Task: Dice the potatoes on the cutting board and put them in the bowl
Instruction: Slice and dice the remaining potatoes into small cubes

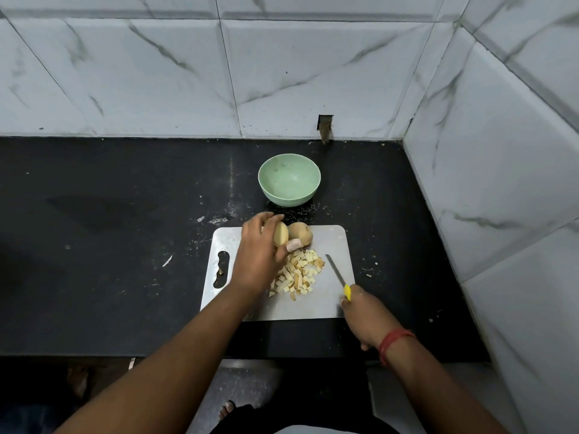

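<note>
A metal cutting board [332, 296] lies on the black counter. A pile of diced potato [299, 275] sits in its middle. My left hand [258, 255] grips a potato half [281, 234] at the board's far edge, cut face toward the right. A whole potato [301, 234] rests right beside it. My right hand [365, 314] holds a yellow-handled knife [337, 275] over the board's right side, blade pointing away from me, just right of the diced pile. A pale green bowl [289, 180] stands empty behind the board.
The black counter [109, 245] extends far to the left and carries potato scraps around the board. Marble-patterned tiled walls close in at the back and at the right [501, 198]. The counter's front edge runs below the board.
</note>
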Available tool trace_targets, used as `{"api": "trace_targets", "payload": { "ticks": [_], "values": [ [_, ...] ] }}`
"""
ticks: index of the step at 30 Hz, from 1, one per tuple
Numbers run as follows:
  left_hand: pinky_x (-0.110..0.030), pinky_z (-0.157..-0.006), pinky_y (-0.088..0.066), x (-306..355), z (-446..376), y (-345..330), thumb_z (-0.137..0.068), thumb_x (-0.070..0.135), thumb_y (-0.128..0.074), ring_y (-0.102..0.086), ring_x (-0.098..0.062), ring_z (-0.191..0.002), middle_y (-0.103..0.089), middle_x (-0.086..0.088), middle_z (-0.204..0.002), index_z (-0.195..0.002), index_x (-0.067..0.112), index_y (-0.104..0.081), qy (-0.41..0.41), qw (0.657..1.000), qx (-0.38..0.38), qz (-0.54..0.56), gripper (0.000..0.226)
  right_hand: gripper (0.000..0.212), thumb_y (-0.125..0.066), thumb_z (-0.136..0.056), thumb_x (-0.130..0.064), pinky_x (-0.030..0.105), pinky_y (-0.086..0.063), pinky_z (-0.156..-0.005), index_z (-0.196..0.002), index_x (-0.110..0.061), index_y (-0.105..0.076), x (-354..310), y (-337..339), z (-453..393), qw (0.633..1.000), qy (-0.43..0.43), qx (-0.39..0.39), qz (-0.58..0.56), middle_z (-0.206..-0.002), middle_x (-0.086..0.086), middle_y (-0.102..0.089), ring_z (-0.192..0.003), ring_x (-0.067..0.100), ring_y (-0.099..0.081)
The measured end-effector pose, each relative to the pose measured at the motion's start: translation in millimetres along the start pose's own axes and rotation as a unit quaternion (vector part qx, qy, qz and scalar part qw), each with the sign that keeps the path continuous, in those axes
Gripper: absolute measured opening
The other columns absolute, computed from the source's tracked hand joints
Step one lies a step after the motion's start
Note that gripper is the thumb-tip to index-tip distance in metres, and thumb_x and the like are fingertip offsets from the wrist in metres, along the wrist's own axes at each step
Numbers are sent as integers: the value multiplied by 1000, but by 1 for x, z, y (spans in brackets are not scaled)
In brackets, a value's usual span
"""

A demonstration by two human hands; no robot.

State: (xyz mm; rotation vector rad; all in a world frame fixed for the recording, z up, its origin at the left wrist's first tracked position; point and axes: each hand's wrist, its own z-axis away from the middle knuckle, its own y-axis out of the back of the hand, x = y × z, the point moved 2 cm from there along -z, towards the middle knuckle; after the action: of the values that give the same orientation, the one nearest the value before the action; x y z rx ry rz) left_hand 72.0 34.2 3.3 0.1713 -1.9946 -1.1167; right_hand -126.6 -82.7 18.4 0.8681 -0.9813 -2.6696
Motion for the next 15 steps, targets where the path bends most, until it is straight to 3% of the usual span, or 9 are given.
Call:
{"api": "trace_targets", "payload": {
  "ticks": [2, 7, 11, 15],
  "values": [
    [-32, -109, -35, 9, 6, -7, -92, 44, -68, -39, -22, -133, -47, -7, -142, -141, 15, -56, 5, 999, -4, 35, 58, 18, -35, -101, -29, 27, -44, -37, -107, -14, -43, -6, -8, 0, 1000, 10, -16, 22, -94, 9, -55, -53, 27, -59],
    [-34, -113, -35, 10, 14, -14, -94, 43, -68, -39, -21, -135, -45, -5, -143, -142, 17, -54, 19, 998, -2, 66, 56, 16, -36, -102, -24, 37, -55, -43, -109, -14, -47, -4, -1, 5, 1000, -1, 23, -16, -97, 11, -59, -65, 34, -66],
    [-36, -108, -41, -1, 8, -8, -93, 67, -51, -47, -19, -128, -47, 0, -137, -140, 19, -54, 111, 980, 32, 161, 67, 18, -36, -102, -28, 26, -45, -40, -105, -15, -48, -2, 5, 12, 999, 4, 21, -48, -97, 8, -58, -59, 28, -62],
    [-33, -104, -45, -13, -14, 1, -100, 54, -54, -51, -14, -120, -49, 1, -136, -140, 18, -52, 221, 941, 86, 243, 53, 18, -36, -103, -30, 24, -42, -39, -102, -16, -46, -6, -1, 17, 998, 30, 4, -47, -96, 7, -57, -55, 24, -58]
  ]
}}
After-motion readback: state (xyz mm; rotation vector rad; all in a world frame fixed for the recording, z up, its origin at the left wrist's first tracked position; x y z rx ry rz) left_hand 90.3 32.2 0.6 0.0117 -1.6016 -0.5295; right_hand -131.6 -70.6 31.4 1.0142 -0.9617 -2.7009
